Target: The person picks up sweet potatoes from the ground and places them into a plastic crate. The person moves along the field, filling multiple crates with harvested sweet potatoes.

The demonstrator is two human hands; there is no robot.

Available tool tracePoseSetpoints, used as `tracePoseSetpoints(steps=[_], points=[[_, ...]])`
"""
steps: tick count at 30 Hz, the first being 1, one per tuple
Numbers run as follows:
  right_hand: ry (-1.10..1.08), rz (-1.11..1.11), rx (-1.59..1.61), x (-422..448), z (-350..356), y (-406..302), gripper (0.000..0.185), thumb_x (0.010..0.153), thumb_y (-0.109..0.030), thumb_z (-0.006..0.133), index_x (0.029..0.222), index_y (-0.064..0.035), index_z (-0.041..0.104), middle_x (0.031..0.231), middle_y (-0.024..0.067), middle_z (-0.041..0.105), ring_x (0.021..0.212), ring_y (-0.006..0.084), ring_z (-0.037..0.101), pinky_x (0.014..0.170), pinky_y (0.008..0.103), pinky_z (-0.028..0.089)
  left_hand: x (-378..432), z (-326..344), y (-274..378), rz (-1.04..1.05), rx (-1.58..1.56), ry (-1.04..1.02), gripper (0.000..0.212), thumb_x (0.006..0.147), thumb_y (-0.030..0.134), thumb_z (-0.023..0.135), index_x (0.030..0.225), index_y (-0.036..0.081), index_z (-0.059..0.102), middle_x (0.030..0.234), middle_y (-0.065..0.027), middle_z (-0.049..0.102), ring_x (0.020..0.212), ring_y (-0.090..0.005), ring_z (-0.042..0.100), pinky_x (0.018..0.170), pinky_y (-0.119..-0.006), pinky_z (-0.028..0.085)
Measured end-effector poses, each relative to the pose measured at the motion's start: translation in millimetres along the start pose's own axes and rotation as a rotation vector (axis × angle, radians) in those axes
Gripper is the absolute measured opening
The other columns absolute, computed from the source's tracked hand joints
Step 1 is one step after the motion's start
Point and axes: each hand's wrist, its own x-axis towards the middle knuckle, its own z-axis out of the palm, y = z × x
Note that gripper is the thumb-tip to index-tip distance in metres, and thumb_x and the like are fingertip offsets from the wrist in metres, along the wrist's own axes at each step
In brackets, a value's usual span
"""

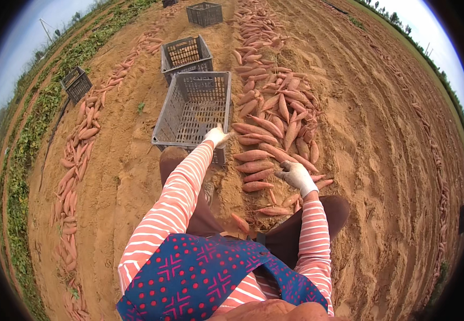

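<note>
A black plastic crate (192,139) with slotted walls stands before me, with no sweet potatoes seen inside. At its near right corner is my left hand (217,135) in a white glove; whether its fingers grip the rim is hard to see. Just right of the crate lies a long heap of reddish sweet potatoes (267,125), several of them side by side along its left edge. My right hand (296,176), gloved too, is over the near end of the heap, fingers apart, beside a sweet potato (258,175). No sweet potato shows in its grasp.
Behind the near crate stand a second black crate (186,52) and, farther off, another (204,14). A smaller-looking crate (76,84) sits at the left by a second row of sweet potatoes (71,176). Loose sweet potatoes (240,223) lie between my legs on the sandy soil.
</note>
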Motion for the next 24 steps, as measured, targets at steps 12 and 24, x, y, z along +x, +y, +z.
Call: tracePoseSetpoints(steps=[12,24], points=[[-0.092,0.123,-0.070,24.8,20.7,49.6,0.054,0.080,-0.034,0.080,0.123,-0.0041,0.067,0.107,0.0213,0.073,0.096,0.0341,0.071,0.082,0.0407,0.055,-135.3,-149.0,-35.1,0.407,-0.551,0.166,0.042,0.098,0.028,0.069,0.132,0.004,0.064,0.115,-0.0039,0.071,0.103,-0.0116,0.062,0.092,-0.028,0.049],[-0.139,-0.024,-0.345,25.0,59.7,21.0,0.042,0.082,-0.034,0.073,0.115,-0.0094,0.072,0.113,0.0193,0.072,0.110,0.0359,0.068,0.094,0.0442,0.053,-260.8,-157.2,-144.4,0.288,-0.749,0.576,0.031,0.100,0.018,0.064,0.123,-0.003,0.067,0.107,-0.0108,0.075,0.099,-0.0166,0.070,0.091,-0.030,0.055]])
